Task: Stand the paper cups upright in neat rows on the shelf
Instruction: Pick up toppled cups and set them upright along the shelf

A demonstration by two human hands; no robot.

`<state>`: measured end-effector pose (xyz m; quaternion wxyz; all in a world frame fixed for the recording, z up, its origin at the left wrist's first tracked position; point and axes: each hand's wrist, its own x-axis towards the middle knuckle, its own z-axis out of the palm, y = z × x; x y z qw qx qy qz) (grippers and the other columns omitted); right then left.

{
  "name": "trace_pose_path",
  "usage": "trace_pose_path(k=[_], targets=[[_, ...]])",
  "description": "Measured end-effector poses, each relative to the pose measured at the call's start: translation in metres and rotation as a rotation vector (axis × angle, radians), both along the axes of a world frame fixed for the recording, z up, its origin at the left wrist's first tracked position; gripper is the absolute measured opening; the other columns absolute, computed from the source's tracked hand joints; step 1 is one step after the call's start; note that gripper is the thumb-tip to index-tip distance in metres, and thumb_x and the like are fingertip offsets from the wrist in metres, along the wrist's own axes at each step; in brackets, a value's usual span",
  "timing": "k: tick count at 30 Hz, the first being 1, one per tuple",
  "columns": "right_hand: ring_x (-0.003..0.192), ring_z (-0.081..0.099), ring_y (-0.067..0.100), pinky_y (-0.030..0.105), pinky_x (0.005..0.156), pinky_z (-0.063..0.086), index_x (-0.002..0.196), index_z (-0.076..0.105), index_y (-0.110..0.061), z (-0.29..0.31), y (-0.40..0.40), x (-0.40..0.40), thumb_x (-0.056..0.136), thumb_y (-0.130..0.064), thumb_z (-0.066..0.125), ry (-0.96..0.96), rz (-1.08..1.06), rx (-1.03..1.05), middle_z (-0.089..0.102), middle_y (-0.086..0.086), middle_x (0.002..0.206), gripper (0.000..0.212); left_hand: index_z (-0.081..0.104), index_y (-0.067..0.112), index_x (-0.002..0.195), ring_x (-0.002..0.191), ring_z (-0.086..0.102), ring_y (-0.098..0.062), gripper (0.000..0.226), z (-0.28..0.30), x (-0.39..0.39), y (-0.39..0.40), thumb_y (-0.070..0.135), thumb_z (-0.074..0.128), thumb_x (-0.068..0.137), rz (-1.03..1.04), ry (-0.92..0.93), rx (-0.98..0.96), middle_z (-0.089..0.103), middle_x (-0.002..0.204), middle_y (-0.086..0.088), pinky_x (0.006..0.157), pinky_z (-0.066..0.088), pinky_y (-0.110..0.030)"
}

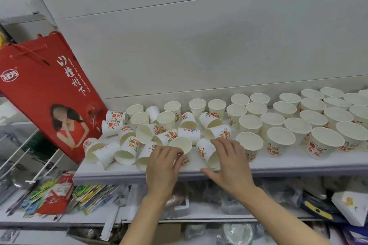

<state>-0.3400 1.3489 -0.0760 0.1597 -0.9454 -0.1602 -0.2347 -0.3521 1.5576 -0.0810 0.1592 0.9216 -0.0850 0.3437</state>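
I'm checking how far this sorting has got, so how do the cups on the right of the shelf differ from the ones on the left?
The right-hand cups stand upright, mouths up, in rows; the left-hand cups mostly lie tipped on their sides in a jumble. Both are white paper cups with printed orange-and-red designs on the same shelf.

Head camera looks down, close, onto the shelf [278, 167].

matt white paper cups [250, 123] (printed outsides), smooth white-painted shelf [278, 162] with a dull sheen, glossy red paper bag [39, 93], thin metal rods [18, 157]
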Motion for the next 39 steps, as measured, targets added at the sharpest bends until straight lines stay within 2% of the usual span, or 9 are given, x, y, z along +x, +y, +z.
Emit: trace_pose_path(k=[4, 8, 15, 19, 25, 31, 35, 37, 39], targets=[[0.102, 0.051, 0.03, 0.043, 0.084, 0.046, 0.115, 0.05, -0.014, 0.001, 0.015, 0.008, 0.054, -0.066, 0.075, 0.061, -0.112, -0.145, 0.058, 0.007, 0.114, 0.084, 0.07, 0.023, 0.097, 0.094, 0.056, -0.015, 0.021, 0.014, 0.012, 0.0, 0.041, 0.065, 0.088, -0.044, -0.018, -0.06, 0.068, 0.096, 0.009, 0.077, 0.046, -0.026], [0.095, 0.05, 0.028, 0.04, 0.079, 0.042, 0.106, 0.05, -0.016, 0.001, 0.015, 0.015, 0.059, -0.057, 0.076, 0.085, -0.157, -0.198, 0.059, 0.007, 0.105, 0.067, 0.072, 0.023, 0.098, 0.093, 0.056, -0.016, 0.014, 0.047, 0.051, -0.01, 0.03, 0.071, 0.086, -0.08, -0.049, -0.057, 0.069, 0.096, 0.008, 0.075, 0.044, -0.027], [0.087, 0.051, 0.024, 0.036, 0.073, 0.043, 0.101, 0.051, -0.023, 0.007, -0.002, 0.012, 0.063, -0.048, 0.07, -0.007, -0.055, -0.184, 0.055, -0.001, 0.098, 0.05, 0.067, 0.029, 0.112, 0.102, 0.059, -0.022, 0.026, 0.082, 0.143, -0.06, 0.04, 0.06, 0.089, -0.144, 0.491, 0.184, 0.066, 0.107, 0.003, 0.077, 0.046, -0.033], [0.093, 0.052, 0.022, 0.033, 0.076, 0.047, 0.107, 0.049, -0.025, 0.013, -0.009, 0.012, 0.06, -0.041, 0.077, 0.032, 0.021, -0.083, 0.052, -0.002, 0.107, 0.057, 0.07, 0.02, 0.104, 0.095, 0.064, -0.026, 0.027, 0.073, 0.159, -0.083, 0.038, 0.061, 0.085, -0.115, 0.593, 0.25, 0.068, 0.102, -0.002, 0.075, 0.048, -0.031], [0.092, 0.053, 0.022, 0.032, 0.074, 0.048, 0.113, 0.056, -0.024, 0.021, -0.022, 0.027, 0.056, -0.042, 0.08, 0.018, 0.118, -0.142, 0.056, -0.002, 0.105, 0.064, 0.067, 0.015, 0.084, 0.082, 0.064, -0.029, 0.015, 0.06, 0.167, -0.082, 0.02, 0.054, 0.082, -0.055, 0.523, 0.145, 0.065, 0.083, -0.005, 0.058, 0.038, -0.028], [0.091, 0.054, 0.025, 0.035, 0.075, 0.046, 0.113, 0.06, -0.025, 0.027, -0.026, 0.05, 0.054, -0.051, 0.074, 0.033, 0.124, -0.362, 0.063, -0.005, 0.106, 0.066, 0.072, 0.02, 0.087, 0.083, 0.064, -0.026, 0.013, 0.063, 0.17, -0.068, 0.02, 0.059, 0.083, 0.044, 0.511, -0.099, 0.07, 0.086, -0.001, 0.061, 0.041, -0.026], [0.106, 0.052, 0.02, 0.034, 0.09, 0.036, 0.123, 0.061, -0.031, 0.039, -0.021, 0.058, 0.074, -0.072, 0.045, 0.226, 0.11, -0.025, 0.064, -0.01, 0.118, 0.066, 0.073, 0.023, 0.081, 0.082, 0.065, -0.024, 0.008, 0.059, 0.171, -0.06, 0.02, 0.066, 0.077, 0.098, 0.578, -0.253, 0.072, 0.083, 0.001, 0.063, 0.044, -0.025], [0.098, 0.056, 0.019, 0.034, 0.085, 0.039, 0.108, 0.07, -0.03, 0.05, -0.026, 0.074, 0.085, -0.054, 0.055, 0.214, 0.008, 0.201, 0.07, -0.009, 0.104, 0.036, 0.073, 0.021, 0.08, 0.08, 0.066, -0.024, 0.008, 0.057, 0.172, -0.056, 0.02, 0.067, 0.076, 0.112, 0.599, -0.272, 0.072, 0.078, 0.0, 0.064, 0.047, -0.026], [0.09, 0.06, 0.02, 0.032, 0.075, 0.043, 0.092, 0.074, -0.026, 0.064, -0.034, 0.094, 0.084, -0.034, 0.064, 0.249, -0.112, 0.227, 0.072, -0.006, 0.09, 0.015, 0.072, 0.021, 0.078, 0.079, 0.066, -0.024, 0.007, 0.055, 0.173, -0.053, 0.02, 0.066, 0.075, 0.117, 0.606, -0.289, 0.071, 0.075, -0.001, 0.064, 0.049, -0.027]])
